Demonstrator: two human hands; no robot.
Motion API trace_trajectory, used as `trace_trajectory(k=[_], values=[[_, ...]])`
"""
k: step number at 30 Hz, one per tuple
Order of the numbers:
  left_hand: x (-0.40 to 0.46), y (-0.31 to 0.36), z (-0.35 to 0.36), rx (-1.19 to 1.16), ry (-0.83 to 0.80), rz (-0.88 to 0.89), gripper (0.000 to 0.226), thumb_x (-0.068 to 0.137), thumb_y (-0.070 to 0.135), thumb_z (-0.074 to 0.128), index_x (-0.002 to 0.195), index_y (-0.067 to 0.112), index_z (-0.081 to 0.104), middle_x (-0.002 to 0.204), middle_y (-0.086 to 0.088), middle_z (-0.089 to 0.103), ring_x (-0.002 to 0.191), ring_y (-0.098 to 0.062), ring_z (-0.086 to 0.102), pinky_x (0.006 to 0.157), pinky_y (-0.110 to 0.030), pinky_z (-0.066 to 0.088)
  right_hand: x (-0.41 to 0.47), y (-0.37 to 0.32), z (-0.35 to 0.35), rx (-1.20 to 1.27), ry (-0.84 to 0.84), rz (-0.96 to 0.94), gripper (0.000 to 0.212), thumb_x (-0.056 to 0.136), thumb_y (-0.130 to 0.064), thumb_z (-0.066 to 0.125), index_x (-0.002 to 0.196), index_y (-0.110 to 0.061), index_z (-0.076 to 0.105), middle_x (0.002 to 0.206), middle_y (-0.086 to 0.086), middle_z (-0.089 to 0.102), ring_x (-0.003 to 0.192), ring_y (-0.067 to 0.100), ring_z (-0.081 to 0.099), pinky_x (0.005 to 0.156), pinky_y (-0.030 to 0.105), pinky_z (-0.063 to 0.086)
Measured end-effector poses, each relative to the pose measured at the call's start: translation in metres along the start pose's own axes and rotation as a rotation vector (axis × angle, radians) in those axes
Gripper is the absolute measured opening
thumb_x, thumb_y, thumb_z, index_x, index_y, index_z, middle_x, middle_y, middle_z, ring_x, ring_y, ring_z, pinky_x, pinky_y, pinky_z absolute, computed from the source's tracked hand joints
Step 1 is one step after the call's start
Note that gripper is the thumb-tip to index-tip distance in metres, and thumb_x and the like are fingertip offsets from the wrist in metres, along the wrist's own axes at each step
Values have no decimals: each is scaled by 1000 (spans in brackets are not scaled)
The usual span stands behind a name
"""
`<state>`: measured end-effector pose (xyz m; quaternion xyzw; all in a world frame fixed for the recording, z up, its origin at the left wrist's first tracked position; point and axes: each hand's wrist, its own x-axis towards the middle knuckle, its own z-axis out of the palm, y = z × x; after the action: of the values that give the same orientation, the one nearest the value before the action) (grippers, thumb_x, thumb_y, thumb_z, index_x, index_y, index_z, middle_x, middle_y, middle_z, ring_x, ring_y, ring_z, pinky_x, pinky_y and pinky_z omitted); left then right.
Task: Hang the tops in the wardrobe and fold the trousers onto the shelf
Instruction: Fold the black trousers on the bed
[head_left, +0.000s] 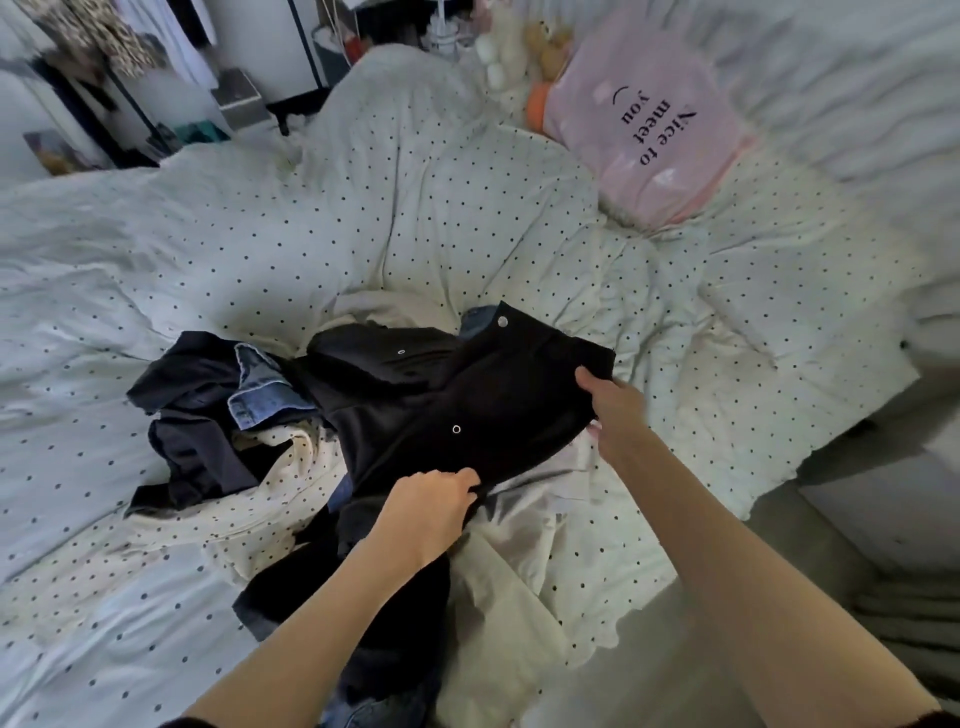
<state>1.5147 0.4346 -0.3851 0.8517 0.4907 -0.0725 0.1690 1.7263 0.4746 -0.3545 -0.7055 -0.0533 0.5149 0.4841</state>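
Item: black garment (457, 395) with metal snaps, probably a top, lying on the heap of clothes (218, 415) on the dotted bed (415, 208). Soft, limp, light; will sag unless held at two spread points, best at the shoulders or along the collar edge for hanging. Left hand (431, 506): forearm reaching forward, fingers curled, pinching the near hem. Right hand (613, 405): arm extended, fingers gripping the far right edge. Pink bag (649, 130) rests well apart

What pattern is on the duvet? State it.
Small dark dots on white; the duvet shows only in the head view.
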Motion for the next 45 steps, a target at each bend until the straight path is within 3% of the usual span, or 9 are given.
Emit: trace_trajectory(k=[4,10,18,22,27,31,35,41,45], values=[[3,7,-50,-173,142,57,46,98,34,42,142,25,35,145,6,41,127,-15,45,96,-29,38,-34,-51,-6,-215,-36,-374,3,89,-14,62,89,-13,65,84,1,66,81,13,60,66,19,44],[8,46,-95,-226,339,86,79,90,47,52,150,18,10,158,-1,6,141,-18,21,110,-31,24,-79,-77,-8,-299,-166,-518,7,87,-13,64,88,-12,71,97,7,72,98,21,66,80,23,50],[39,88,-86,-152,395,-171,40,94,30,50,133,22,47,152,6,28,111,-20,56,87,-31,42,-54,-116,-41,-273,-233,-493,8,87,-12,64,82,-12,71,94,4,72,93,19,66,81,26,52],[73,116,-78,-147,355,-312,29,95,33,46,121,22,54,116,4,61,96,-22,60,68,-30,42,-18,-157,-71,-206,-273,-471,13,86,-11,65,76,-19,67,83,-5,68,93,19,65,89,32,52],[138,186,-77,-105,368,-448,24,96,22,40,112,22,59,97,-4,67,86,-28,61,59,-28,34,42,-224,-113,-195,-353,-481,12,88,-8,63,100,-10,65,97,2,66,85,13,63,79,26,54],[167,222,-86,-132,426,-513,26,97,20,40,116,22,58,98,-5,68,86,-30,62,59,-28,33,74,-268,-124,-205,-422,-460,7,89,-5,62,94,-10,62,92,3,64,89,18,62,80,28,54],[201,229,-98,-224,541,-534,26,97,14,38,119,12,52,117,-4,60,96,-28,57,64,-32,38,103,-298,-117,-253,-464,-485,12,89,-8,62,81,-17,62,81,-5,64,74,7,62,60,15,54],[287,250,-88,-256,409,-486,45,96,7,34,141,9,30,140,-6,45,108,-27,54,75,-32,41,176,-330,-130,-269,-373,-487,9,90,-9,61,84,-15,63,85,-3,64,86,15,63,82,29,55],[342,286,-80,-284,375,-399,44,96,3,36,139,8,30,151,-6,29,133,-21,36,80,-31,45,228,-357,-169,-230,-270,-416,11,91,-8,59,99,-13,63,93,1,65,80,11,62,59,19,54]])
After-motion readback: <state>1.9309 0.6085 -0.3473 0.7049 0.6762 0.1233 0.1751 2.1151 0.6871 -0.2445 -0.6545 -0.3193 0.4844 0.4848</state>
